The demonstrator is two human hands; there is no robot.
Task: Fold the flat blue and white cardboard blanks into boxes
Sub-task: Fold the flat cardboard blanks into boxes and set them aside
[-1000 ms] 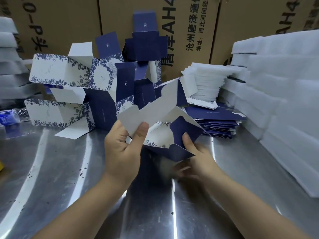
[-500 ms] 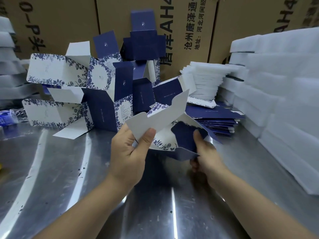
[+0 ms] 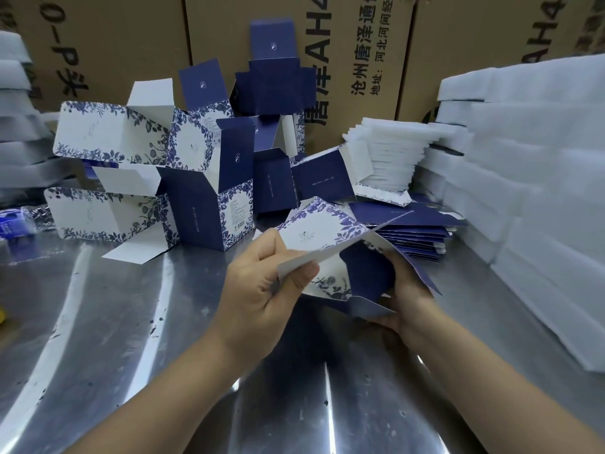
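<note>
Item in work: one blue and white cardboard blank (image 3: pixel 314 231), partly opened, held in the air above the near middle of a steel table (image 3: pixel 131 322), not touching it. Its floral white panel faces up and far; a dark blue flap is turned inward on the right, and a small pale tab juts toward the near side. Left hand (image 3: pixel 262 283): closed in a pinch on the blank's left white panel edge, thumb on the near face, fingers curled behind. Right hand (image 3: pixel 406 290): wrapped round the blank's right side at the dark blue flap, fingers partly hidden behind the card. Stack of flat blanks (image 3: pixel 412 234): lying on the table just beyond and to the right of the hands, blue faces up. Folded boxes (image 3: pixel 203 204): a loose heap at far left and centre, several on their sides with lids or end flaps open, some piled on others. Foam sheets (image 3: pixel 540 191): tall white stacks along the right edge. Foam pads (image 3: pixel 386 155): a smaller white stack, far, between the boxes and the sheets. Brown cartons (image 3: pixel 124 37): printed, forming the far wall. More white foam (image 3: pixel 16 126) at far left, blurred.
</note>
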